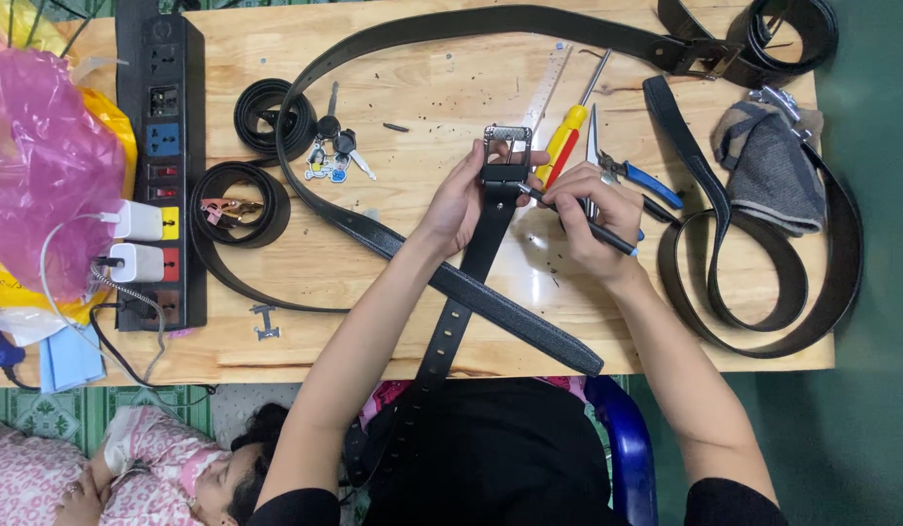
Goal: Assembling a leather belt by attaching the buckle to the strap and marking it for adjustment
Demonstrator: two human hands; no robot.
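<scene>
My left hand [463, 200] grips the top of a black leather belt [468, 278] just below its silver buckle [507, 144], holding it over the wooden table [305, 341]. The belt runs down toward my lap. My right hand [596, 216] holds a black pen [590, 223] like a writing tool, its tip touching the belt strap right under the buckle. A second long black belt [529, 317] lies diagonally under the held one.
A yellow-handled screwdriver [561, 141], metal ruler [549, 88], blue-handled pliers [646, 180] and keys [333, 151] lie near the hands. Coiled belts [239, 205] and a black power strip [161, 166] sit left, pink plastic bags [42, 166] beyond. More belts [763, 292] and a grey cloth [773, 166] lie right. A child [169, 472] lies on the floor below.
</scene>
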